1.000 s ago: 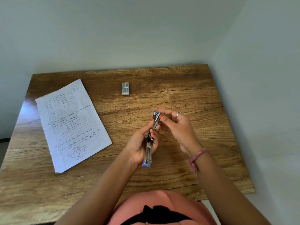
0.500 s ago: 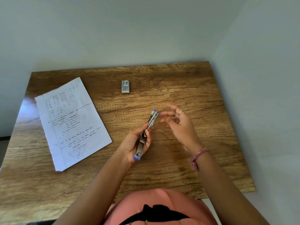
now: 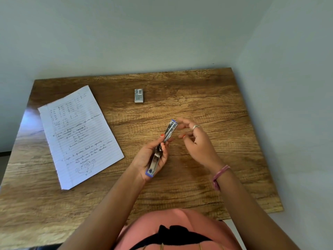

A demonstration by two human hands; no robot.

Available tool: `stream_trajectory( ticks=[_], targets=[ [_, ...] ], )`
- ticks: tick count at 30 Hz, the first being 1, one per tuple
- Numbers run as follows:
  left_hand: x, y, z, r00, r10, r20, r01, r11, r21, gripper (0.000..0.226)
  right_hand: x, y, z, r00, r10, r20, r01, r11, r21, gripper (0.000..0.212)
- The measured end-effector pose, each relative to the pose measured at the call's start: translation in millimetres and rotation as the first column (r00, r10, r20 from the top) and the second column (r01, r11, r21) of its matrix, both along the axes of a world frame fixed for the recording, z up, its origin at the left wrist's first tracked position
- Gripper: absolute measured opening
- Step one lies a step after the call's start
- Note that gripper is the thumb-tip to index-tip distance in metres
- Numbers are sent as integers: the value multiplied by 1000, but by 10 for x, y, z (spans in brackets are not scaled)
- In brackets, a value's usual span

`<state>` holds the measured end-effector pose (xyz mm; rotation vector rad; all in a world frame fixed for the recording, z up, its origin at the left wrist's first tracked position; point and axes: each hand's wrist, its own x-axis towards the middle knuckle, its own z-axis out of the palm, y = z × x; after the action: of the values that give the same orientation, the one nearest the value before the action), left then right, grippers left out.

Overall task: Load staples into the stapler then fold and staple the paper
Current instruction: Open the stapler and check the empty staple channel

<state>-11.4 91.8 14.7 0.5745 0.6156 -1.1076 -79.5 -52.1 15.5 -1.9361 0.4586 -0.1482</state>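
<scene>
The fingers (image 3: 163, 141) of the left hand (image 3: 150, 157) are clamped around the stapler (image 3: 162, 148), with the thumb on its left side and the other fingers wrapped on its right. The stapler is a slim metal one with blue plastic at both ends. It is held above the surface (image 3: 207, 98), its long axis pointing toward 1 o'clock, the near blue end at the heel of the palm and the far end free. The right hand (image 3: 196, 141) is just beside the far end, at 3 o'clock from it, and holds nothing. Its fingers are apart and loosely curled, and one wears a ring. Whether a fingertip touches the stapler tip is hard to tell.

The lined paper (image 3: 79, 134) with handwriting lies flat at 9 o'clock from the hands, well apart. A small grey staple box (image 3: 139, 95) lies at 12 o'clock, far from both hands. The inside of the stapler is too small to make out, and the left palm hides its middle part.
</scene>
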Motion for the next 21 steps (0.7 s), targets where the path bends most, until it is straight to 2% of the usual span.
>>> stream_trajectory(
  ticks=[5, 21],
  targets=[
    [2, -7, -6, 1000, -10, 6, 10, 1000, -1, 73, 5, 5, -20, 999, -33, 0, 33, 998, 46, 57],
    [1, -7, -3, 1000, 3, 6, -3, 1000, 17, 70, 5, 38, -69, 1000, -18, -20, 19, 999, 33, 56]
  ],
)
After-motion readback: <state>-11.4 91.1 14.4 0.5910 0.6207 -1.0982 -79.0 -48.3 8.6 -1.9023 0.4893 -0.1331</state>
